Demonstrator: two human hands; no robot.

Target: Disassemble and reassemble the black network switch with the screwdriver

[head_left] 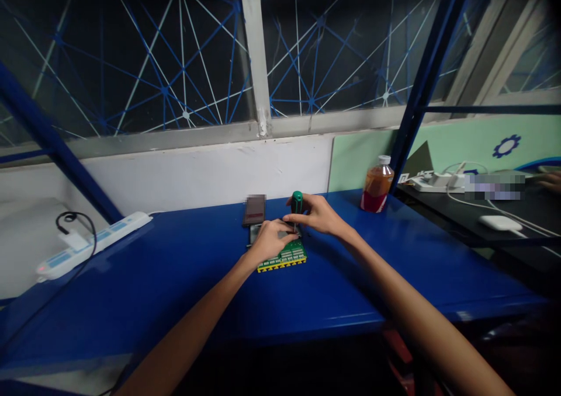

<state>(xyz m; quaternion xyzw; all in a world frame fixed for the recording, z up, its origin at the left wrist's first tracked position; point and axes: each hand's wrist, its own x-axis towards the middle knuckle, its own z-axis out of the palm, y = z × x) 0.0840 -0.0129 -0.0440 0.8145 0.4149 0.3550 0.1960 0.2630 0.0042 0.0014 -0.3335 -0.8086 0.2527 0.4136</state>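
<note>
A green circuit board (pixel 293 252) with a yellow strip along its near edge lies on the blue table. My right hand (pixel 322 214) is closed around the green handle of a screwdriver (pixel 297 200), which stands upright with its shaft pointing down at the board's far part. Over the board, my left hand (pixel 272 239) has its thumb and fingertips drawn together beside the screwdriver's tip. Whatever those fingertips pinch is too small to make out. A dark, flat part (pixel 255 233) shows at the board's far left, partly hidden by the left hand.
Behind the board lies a dark phone-like device (pixel 255 211). A bottle of orange drink (pixel 377 186) stands at the back right. On the left is a white power strip (pixel 99 244) with a black cable. Another person's hand (pixel 550 181) shows at the far right, by a black table (pixel 464 221).
</note>
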